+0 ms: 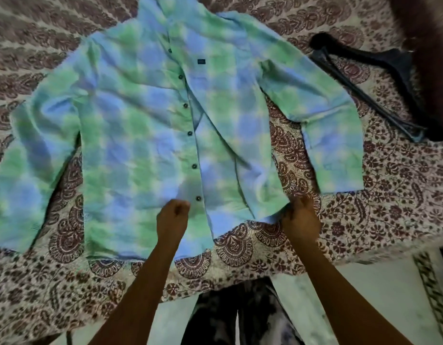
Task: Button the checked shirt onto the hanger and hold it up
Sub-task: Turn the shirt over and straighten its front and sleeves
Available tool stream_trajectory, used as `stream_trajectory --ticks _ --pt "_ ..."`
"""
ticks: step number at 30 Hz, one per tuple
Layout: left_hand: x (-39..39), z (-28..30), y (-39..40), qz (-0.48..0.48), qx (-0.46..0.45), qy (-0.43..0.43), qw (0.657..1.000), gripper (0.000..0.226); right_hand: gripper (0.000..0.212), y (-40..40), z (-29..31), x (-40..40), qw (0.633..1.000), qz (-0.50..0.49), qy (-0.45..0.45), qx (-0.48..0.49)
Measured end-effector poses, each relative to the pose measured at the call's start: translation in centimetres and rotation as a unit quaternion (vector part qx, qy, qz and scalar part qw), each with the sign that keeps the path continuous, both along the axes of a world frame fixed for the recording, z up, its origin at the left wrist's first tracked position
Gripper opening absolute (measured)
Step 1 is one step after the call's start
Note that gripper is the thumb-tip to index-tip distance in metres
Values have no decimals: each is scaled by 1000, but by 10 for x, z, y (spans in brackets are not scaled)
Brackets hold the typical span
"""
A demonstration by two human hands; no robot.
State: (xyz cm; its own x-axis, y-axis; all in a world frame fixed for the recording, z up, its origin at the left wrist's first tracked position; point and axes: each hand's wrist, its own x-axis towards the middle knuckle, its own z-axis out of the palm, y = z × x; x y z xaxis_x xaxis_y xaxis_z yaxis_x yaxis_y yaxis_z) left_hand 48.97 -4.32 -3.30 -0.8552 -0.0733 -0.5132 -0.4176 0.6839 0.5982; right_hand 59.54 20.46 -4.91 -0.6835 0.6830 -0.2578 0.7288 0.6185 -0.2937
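A green and blue checked shirt (145, 125) lies spread front-up on the bed, sleeves out to both sides, a row of dark buttons running down its middle. My left hand (171, 220) rests with curled fingers on the left front panel beside the lowest button (197, 198); whether it pinches cloth is unclear. At the hem, my right hand (300, 220) grips the lower corner of the right front panel. A dark hanger (364, 93) lies on the bed to the right of the shirt, apart from both hands.
A paisley-printed bedsheet (389, 195) covers the bed, whose near edge runs just in front of me. A dark furry thing (427, 46) lies at the far right beside the hanger. Pale floor (379, 290) and my patterned trousers show below.
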Motion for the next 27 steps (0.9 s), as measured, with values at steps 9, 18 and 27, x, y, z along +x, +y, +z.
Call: stream_trajectory --ticks 9,18,27 --pt "12 -27 62 -70 158 -62 983 12 38 0 -3 -13 977 201 77 -7" --pt "2 2 132 138 471 -350 798 62 22 -3 42 -28 939 204 267 -69" --pt "-25 26 111 235 504 -196 808 19 27 11 38 -15 941 224 241 -75"
